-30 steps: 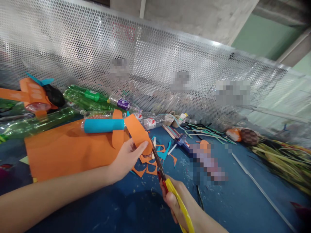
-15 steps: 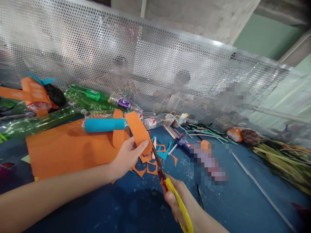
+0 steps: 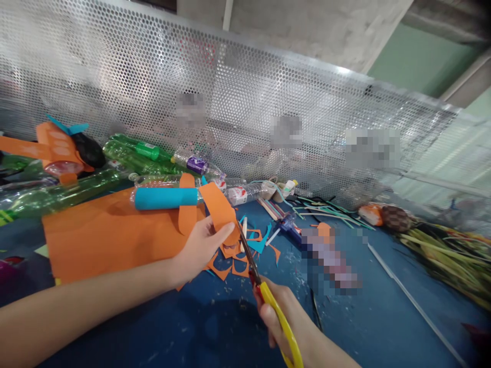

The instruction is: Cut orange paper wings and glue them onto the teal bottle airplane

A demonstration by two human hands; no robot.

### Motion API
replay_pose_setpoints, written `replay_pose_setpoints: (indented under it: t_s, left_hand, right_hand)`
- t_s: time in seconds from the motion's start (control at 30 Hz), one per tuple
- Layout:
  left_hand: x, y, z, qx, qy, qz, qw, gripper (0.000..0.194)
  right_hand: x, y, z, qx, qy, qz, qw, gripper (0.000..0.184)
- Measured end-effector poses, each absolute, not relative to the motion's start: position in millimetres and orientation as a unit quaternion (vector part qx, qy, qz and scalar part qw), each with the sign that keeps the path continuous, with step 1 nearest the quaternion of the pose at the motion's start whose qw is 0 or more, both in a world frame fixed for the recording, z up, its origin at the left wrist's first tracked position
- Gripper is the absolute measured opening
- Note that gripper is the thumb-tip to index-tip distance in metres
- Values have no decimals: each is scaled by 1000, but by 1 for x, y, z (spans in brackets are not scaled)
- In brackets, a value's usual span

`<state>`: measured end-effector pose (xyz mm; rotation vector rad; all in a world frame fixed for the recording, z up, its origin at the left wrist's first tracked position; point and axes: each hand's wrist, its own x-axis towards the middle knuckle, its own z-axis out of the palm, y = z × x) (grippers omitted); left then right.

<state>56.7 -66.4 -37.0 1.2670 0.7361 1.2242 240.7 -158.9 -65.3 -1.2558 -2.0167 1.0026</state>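
My left hand (image 3: 201, 248) pinches an orange strip of craft foam or paper (image 3: 217, 204) between thumb and fingers, holding it above the table. My right hand (image 3: 282, 309) grips yellow-handled scissors (image 3: 282, 322), whose dark blades reach the strip's right edge beside my left thumb. Whether the blades are fully closed I cannot tell. Behind the strip, a plastic bottle wrapped in blue (image 3: 165, 198) lies on its side with an orange piece (image 3: 186, 220) across it. Orange and blue offcuts (image 3: 241, 266) lie under and around my hands.
A large orange sheet (image 3: 92, 240) covers the left of the blue table (image 3: 215, 327). Green bottles (image 3: 88, 190) and an orange bottle craft (image 3: 57, 145) sit behind it. Thin coloured strips (image 3: 326, 209) and a bundle of straw-like strands (image 3: 448, 260) lie right. A perforated metal screen (image 3: 238, 92) stands behind.
The upper end of the orange strip has tilted down slightly. Both hands and the scissors stay in nearly the same place.
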Motion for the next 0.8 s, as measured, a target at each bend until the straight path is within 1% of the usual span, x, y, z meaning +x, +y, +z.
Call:
replay_pose_setpoints:
  t_s: [0.23, 0.4, 0.57, 0.8]
  left_hand:
    - [59, -70, -42, 555, 310, 515, 575, 18]
    - [60, -76, -40, 555, 300, 502, 592, 18]
    - [59, -80, -37, 565, 307, 504, 578, 16]
    - [60, -82, -39, 580, 288, 489, 585, 16]
  right_hand:
    - [240, -162, -52, -439, -798, 312, 269, 56]
    - [240, -163, -49, -431, -808, 293, 275, 54]
    - [240, -165, -44, -416, -819, 294, 262, 52]
    - [237, -164, -40, -422, -813, 296, 270, 54]
